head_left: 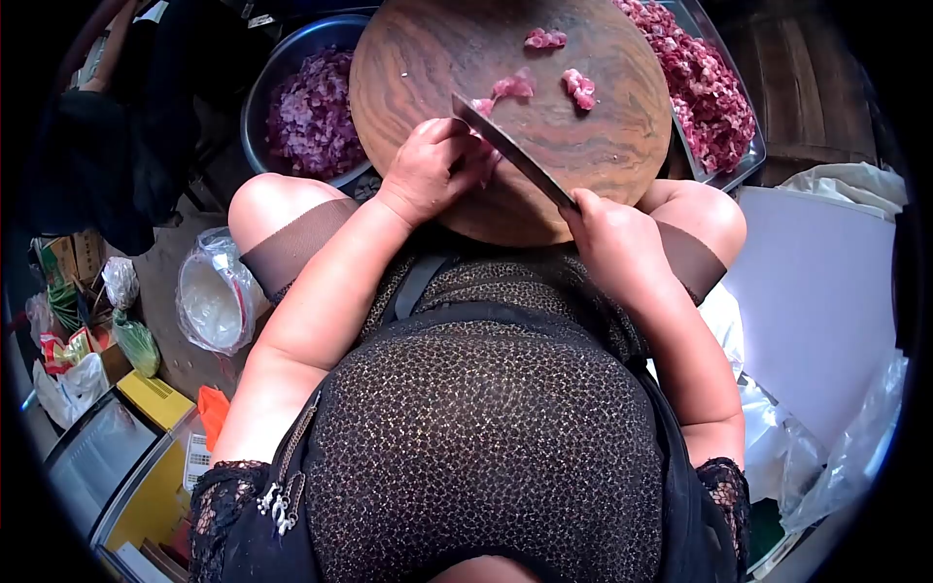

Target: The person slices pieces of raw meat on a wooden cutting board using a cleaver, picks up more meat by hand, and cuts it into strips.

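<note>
My right hand (618, 238) is closed round the handle end of a knife (520, 155), whose blade slants up and left over the round wooden board (418, 58). Beside the blade, my left hand (437, 167) has its fingers curled on a piece of meat (478, 167) at the board's lower left. Part of that piece is hidden by the fingers and the blade. Just past the blade tip lies another bit of meat (515, 85). Two more small pieces, one at the top (545, 39) and one to the right (579, 89), rest on the board.
A metal bowl (255, 121) of chopped meat stands left of the board, and a metal tray (756, 155) heaped with chopped meat is at its right. A plastic-lined bucket (216, 296) is at the left. Plastic bags (855, 457) hang at the lower right. Another person's arm (112, 44) shows upper left.
</note>
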A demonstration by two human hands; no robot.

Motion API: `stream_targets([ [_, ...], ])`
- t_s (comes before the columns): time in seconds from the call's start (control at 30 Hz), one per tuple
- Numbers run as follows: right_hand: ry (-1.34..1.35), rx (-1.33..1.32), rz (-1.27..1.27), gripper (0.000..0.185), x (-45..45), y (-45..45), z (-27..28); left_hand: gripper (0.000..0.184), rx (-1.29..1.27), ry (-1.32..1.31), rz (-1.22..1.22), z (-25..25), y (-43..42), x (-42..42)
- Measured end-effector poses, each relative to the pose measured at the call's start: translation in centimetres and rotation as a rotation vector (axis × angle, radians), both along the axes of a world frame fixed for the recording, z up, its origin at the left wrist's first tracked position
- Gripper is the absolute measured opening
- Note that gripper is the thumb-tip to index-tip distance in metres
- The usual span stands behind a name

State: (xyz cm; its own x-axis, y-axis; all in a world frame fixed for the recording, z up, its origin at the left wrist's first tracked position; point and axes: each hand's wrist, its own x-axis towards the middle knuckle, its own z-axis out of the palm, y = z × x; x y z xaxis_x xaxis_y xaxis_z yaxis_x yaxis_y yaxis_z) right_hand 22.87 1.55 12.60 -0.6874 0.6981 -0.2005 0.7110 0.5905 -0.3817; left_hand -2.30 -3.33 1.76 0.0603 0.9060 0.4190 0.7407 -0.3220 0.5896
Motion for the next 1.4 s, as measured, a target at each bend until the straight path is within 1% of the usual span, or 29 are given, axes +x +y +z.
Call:
stream_targets([
  [0.03, -0.069, -0.033, 0.019, 0.021, 0.1, -0.1, 0.1, 0.024, -0.034, -0.009, -0.012, -0.2, 0.1, 0.1],
  [0.07, -0.089, -0.066, 0.036, 0.017, -0.1, 0.0, 0.2, 0.02, -0.003, -0.044, 0.008, -0.5, 0.2, 0.2],
  [0.17, -0.077, -0.068, 0.088, 0.014, -1.8, 0.9, 0.5, 0.019, 0.012, -0.033, 0.029, -1.2, 0.0, 0.2],
  [0.2, -0.039, -0.036, 0.112, 0.014, -2.9, 1.3, -0.8, 0.019, 0.004, -0.033, 0.029, -1.1, -0.1, 0.1],
  [0.27, -0.006, 0.011, 0.124, 0.016, -6.6, 2.6, -2.7, 0.019, -0.085, 0.012, 0.001, -0.5, -0.1, 0.0],
  [0.3, -0.01, 0.026, 0.115, 0.017, -8.6, 3.3, -3.1, 0.019, -0.084, 0.015, 0.003, -0.6, 0.0, 0.0],
  [0.37, -0.068, -0.068, 0.174, 0.026, -11.1, 5.5, -3.3, 0.023, -0.083, 0.075, 0.02, -0.7, -0.3, -0.1],
  [0.4, -0.001, -0.05, 0.114, 0.027, -11.4, 6.4, -3.6, 0.026, -0.131, 0.085, 0.041, -0.1, -0.7, 0.1],
  [0.43, 0.066, -0.029, 0.054, 0.028, -11.3, 7.0, -3.9, 0.042, -0.188, 0.11, 0.034, 0.8, -1.0, 0.1],
  [0.47, 0.148, 0.07, -0.019, 0.029, -10.8, 6.8, -4.9, 0.054, -0.156, 0.099, 0.095, 0.8, -1.5, 0.1],
  [0.5, 0.189, 0.044, -0.12, 0.027, -10.3, 6.4, -4.1, 0.067, -0.122, 0.084, 0.157, 0.7, -2.0, 0.1],
  [0.57, 0.283, 0.108, -0.171, 0.027, -8.3, 5.4, -3.2, 0.082, -0.265, 0.002, 0.308, 1.1, -3.8, 0.2],
  [0.6, 0.252, 0.055, -0.138, 0.027, -6.9, 4.7, -2.3, 0.084, -0.245, 0.002, 0.298, 1.0, -4.3, -0.3],
  [0.63, 0.224, 0.003, -0.107, 0.027, -5.3, 4.3, -1.4, 0.071, -0.213, -0.012, 0.324, 1.0, -4.7, -0.4],
  [0.7, 0.182, -0.008, 0.003, 0.025, -2.0, 3.2, -1.1, 0.047, -0.062, 0.154, 0.183, 1.1, -4.3, -0.8],
  [0.73, 0.134, -0.041, 0.029, 0.025, -0.9, 2.5, -0.8, 0.047, -0.058, 0.155, 0.181, 1.2, -4.0, -0.6],
  [0.77, 0.135, -0.039, 0.027, 0.025, -0.2, 1.8, -0.3, 0.036, 0.02, 0.134, 0.119, 1.1, -3.5, 0.1],
  [0.8, 0.049, -0.031, 0.045, 0.024, 0.3, 1.3, 0.3, 0.025, 0.095, 0.111, 0.055, 1.0, -3.2, 0.6],
  [0.83, -0.036, -0.024, 0.058, 0.023, 0.5, 0.9, 0.8, 0.025, 0.094, 0.112, 0.048, 0.6, -3.0, 0.8],
  [0.9, -0.045, -0.019, 0.078, 0.022, 0.7, 0.8, 0.9, 0.021, 0.061, 0.101, 0.006, -0.2, -2.5, 1.3],
  [0.93, -0.087, -0.056, 0.117, 0.021, 0.7, 0.9, 0.7, 0.02, -0.008, -0.057, -0.079, 0.0, -2.2, 1.4],
  [1.07, -0.134, -0.12, 0.196, 0.021, -0.5, 1.8, 0.5, 0.019, -0.032, -0.048, -0.05, 0.4, -2.3, 1.6],
  [1.13, -0.067, -0.109, 0.195, 0.021, -2.5, 1.9, -1.0, 0.017, -0.005, 0.083, 0.023, 0.5, -2.4, 1.6],
  [1.17, -0.006, -0.089, 0.199, 0.02, -4.0, 2.2, -1.8, 0.017, 0.002, 0.089, 0.025, 0.4, -2.5, 1.4],
  [1.23, -0.056, -0.053, 0.197, 0.019, -7.5, 2.6, -2.4, 0.019, -0.047, 0.213, 0.021, -0.1, -2.4, 1.1],
  [1.27, -0.066, -0.075, 0.215, 0.02, -8.9, 3.1, -2.3, 0.017, -0.089, 0.178, 0.023, -0.2, -2.4, 1.2],
  [1.33, -0.102, -0.093, 0.273, 0.018, -10.0, 4.2, -2.6, 0.015, -0.088, 0.202, 0.021, 0.6, -2.2, 1.9],
  [1.37, -0.026, -0.047, 0.296, 0.023, -9.6, 4.7, -4.0, 0.016, -0.061, 0.217, 0.038, 0.5, -2.4, 2.0],
  [1.4, -0.025, -0.044, 0.285, 0.026, -9.1, 4.9, -3.5, 0.016, -0.017, 0.211, 0.032, 0.6, -2.2, 2.2],
])
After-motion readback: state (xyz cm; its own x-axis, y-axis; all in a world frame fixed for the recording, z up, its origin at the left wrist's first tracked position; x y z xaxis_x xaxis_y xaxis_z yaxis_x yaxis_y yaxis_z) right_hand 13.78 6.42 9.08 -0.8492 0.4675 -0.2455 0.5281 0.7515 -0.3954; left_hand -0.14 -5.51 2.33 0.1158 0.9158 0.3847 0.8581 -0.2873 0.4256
